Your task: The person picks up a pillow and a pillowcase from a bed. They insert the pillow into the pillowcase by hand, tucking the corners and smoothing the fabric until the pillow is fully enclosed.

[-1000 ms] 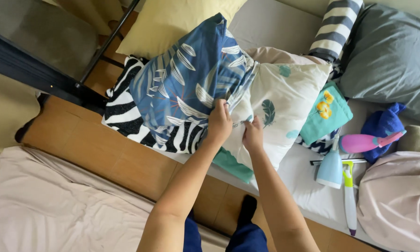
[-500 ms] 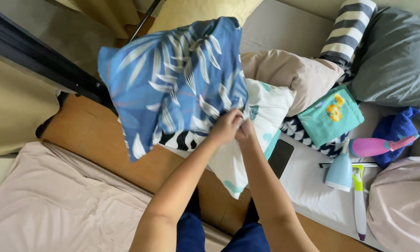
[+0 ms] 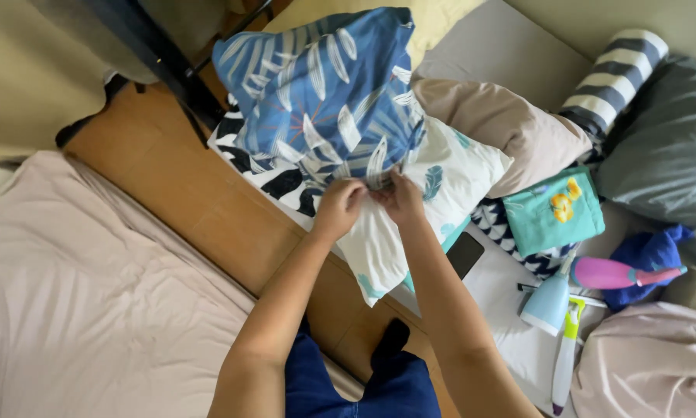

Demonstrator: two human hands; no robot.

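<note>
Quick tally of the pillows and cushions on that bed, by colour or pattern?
Blue leaf-print pillow, held by left hand and right hand: 1
White leaf-print pillow: 1
Beige pillow: 1
Striped bolster: 1
Grey pillow: 1
Teal cushion: 1
Total: 6

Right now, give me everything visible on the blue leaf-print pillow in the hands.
The blue pillow with white leaf print looks like soft woven cloth over a plump filling. It is raised and tilted above the pile of bedding, its lower edge gathered into a pinch. The left hand and right hand both grip that bunched edge, close together. Behind it lie a black-and-white patterned cushion and a white pillow with teal leaves; whether it touches them is unclear.
</note>
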